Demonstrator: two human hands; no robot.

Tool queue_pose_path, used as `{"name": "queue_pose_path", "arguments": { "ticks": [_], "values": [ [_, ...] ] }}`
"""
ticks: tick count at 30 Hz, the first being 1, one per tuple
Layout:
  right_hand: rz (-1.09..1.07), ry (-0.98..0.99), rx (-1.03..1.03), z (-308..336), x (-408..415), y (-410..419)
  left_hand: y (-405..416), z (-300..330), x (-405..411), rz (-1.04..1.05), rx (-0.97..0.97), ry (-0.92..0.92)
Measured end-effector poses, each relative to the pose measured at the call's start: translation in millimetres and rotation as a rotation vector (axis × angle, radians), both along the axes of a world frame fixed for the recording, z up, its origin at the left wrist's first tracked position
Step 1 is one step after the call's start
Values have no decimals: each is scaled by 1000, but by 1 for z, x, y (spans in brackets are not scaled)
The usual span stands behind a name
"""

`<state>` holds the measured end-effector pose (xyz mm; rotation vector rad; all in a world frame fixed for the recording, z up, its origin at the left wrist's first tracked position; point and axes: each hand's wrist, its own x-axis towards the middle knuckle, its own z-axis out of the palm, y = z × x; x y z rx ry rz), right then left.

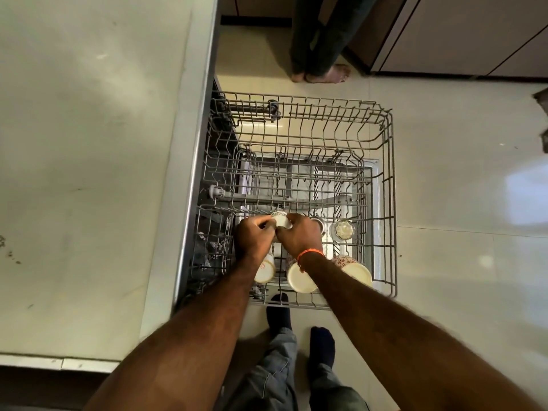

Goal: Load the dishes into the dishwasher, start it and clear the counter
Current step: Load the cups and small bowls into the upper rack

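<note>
The dishwasher's upper wire rack (388, 185) is pulled out over the floor. My left hand (253, 235) and my right hand (299, 234) both hold a small white patterned cup (281, 219) over the rack's near rows. Three white cups with red patterns lie on their sides in the front row: one (264, 271) under my left wrist, one (299, 281) under my right wrist, one (354, 268) to the right. A steel cup (316, 223) and a glass (344, 229) stand upside down beside my right hand.
A pale counter (89, 143) fills the left side, its edge running along the rack. Another person's feet (323, 74) stand on the tiled floor beyond the rack. My own feet (278, 310) are just in front of it. Cabinets (462, 34) line the far right.
</note>
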<state>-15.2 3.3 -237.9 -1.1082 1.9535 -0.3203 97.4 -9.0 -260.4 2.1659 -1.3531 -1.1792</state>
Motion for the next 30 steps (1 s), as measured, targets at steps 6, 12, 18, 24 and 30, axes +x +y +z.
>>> {"name": "queue_pose_path", "arguments": {
  "ticks": [6, 12, 18, 24, 30],
  "values": [
    [-62, -26, 22, -3, 2, 2, 8, -3, 5, 3, -20, 15],
    [-40, -7, 105, -15, -3, -8, -5, -12, 1, -14, 74, 59],
    [36, 44, 115, -22, -1, -8, -4, -14, 10, -39, 110, 57],
    [63, 55, 72, -2, -8, -3, -4, 15, 15, -12, 122, 44],
    [290, 132, -34, 56, -27, 10, 13, 77, 16, -82, 51, 39]
  ]
}}
